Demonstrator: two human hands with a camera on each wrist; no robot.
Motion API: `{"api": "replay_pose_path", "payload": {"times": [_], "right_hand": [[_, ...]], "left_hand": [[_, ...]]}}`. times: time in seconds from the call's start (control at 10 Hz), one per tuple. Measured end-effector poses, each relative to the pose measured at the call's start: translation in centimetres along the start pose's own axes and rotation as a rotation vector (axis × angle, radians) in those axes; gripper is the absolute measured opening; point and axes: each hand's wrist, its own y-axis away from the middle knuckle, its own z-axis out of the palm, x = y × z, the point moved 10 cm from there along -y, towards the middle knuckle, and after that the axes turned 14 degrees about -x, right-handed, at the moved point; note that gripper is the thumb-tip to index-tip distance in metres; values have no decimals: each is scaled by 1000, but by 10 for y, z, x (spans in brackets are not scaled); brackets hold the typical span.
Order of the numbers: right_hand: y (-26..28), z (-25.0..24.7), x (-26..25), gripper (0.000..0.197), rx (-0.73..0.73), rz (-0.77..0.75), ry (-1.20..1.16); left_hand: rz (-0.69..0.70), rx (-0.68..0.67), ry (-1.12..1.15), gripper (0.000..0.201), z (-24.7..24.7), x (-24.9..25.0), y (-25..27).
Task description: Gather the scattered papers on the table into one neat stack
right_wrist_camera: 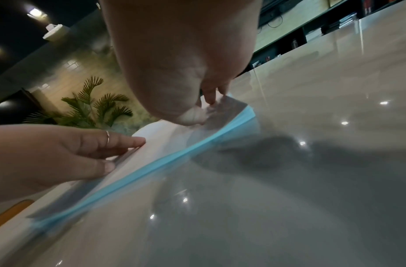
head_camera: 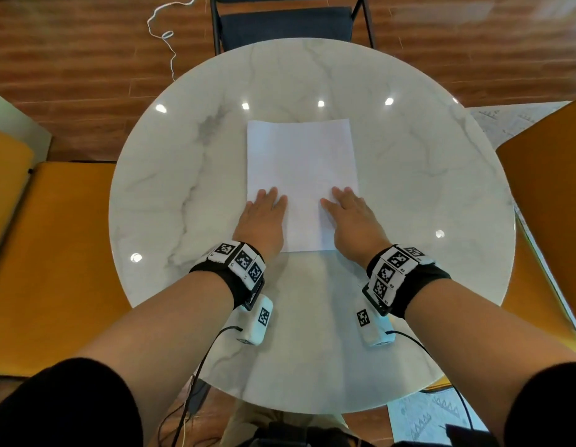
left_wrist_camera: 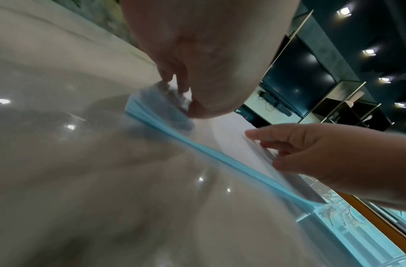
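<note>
A stack of white papers (head_camera: 301,175) lies squared up in the middle of the round marble table (head_camera: 170,175). My left hand (head_camera: 264,217) rests flat on the stack's near left corner, fingers straight. My right hand (head_camera: 351,217) lies flat on the near right corner in the same way. In the left wrist view the stack's near edge (left_wrist_camera: 231,162) looks bluish, and the right hand (left_wrist_camera: 330,153) touches the top sheet. From the right wrist view the stack's edge (right_wrist_camera: 174,159) runs diagonally, with the left hand (right_wrist_camera: 67,153) pressing on the sheet.
A dark chair (head_camera: 286,24) stands at the table's far side. Orange seats sit to the left (head_camera: 54,259) and right (head_camera: 550,188). A white cord (head_camera: 164,37) lies on the wooden floor. Cables hang from my wrist cameras near the table's front edge.
</note>
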Motion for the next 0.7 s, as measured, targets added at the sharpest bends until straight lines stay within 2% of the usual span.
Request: {"api": "replay_pose_path", "payload": {"times": [0.1,0.2,0.3,0.5,0.6,0.7], "right_hand": [[-2,5,2,57,-43,-15,-44],[-2,11,3,60,-81,-8,-14],[-2,22,4,78,-117,6,43],[0,27,4,79,-103,1,87],[0,26,3,77,-108,5,72],[8,11,2,74,-24,10,44]], "left_hand": [[21,-3,84,66,4,-2,-3],[31,-37,61,76,15,-2,-5],[45,-77,11,98,26,0,-6],[33,-80,-31,104,30,-2,-8],[36,-63,-33,103,28,0,-5],[29,68,-52,98,14,-3,6]]}}
